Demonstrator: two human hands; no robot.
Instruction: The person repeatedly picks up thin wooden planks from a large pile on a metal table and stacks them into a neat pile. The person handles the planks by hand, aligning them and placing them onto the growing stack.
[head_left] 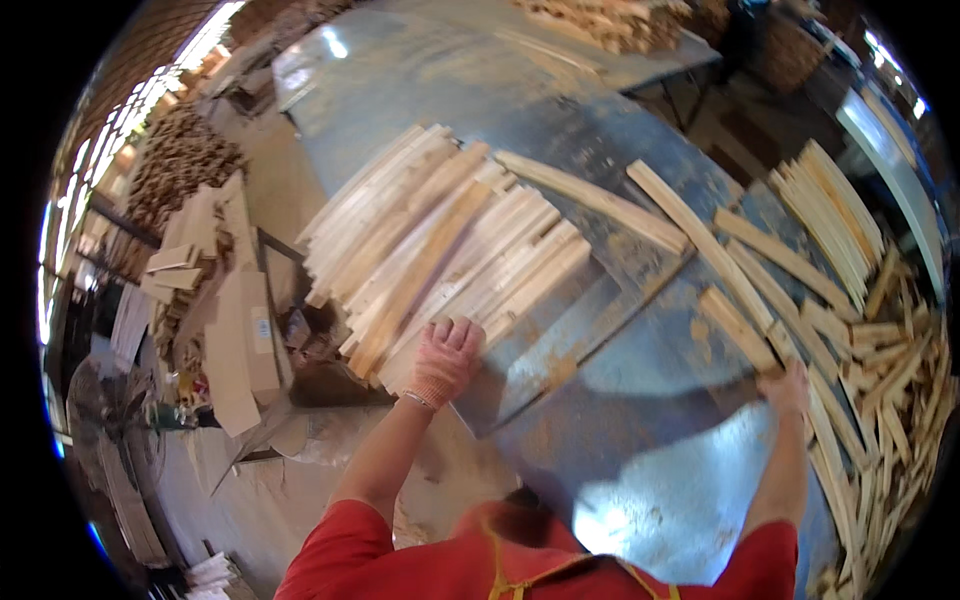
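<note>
A layer of pale wooden strips [430,240] lies side by side on the blue metal table, with a darker strip [420,275] slanting across the top. My left hand [447,360], in what looks like an orange knit glove, rests on the near ends of these strips, fingers laid forward and slightly bent. At the right side of the table, my right hand [787,388] is closed at the near end of a short wooden strip [738,328]; blur hides the exact grip. Longer loose strips [700,235] lie just beyond and beside that hand.
The blue table [640,420] has a raised metal edge [590,350] across it and sawdust patches. A heap of offcuts [900,400] fills the right side, below a row of stacked strips [830,220]. Cardboard [240,340] and wood piles [180,160] stand left. More wood [620,22] sits at the far end.
</note>
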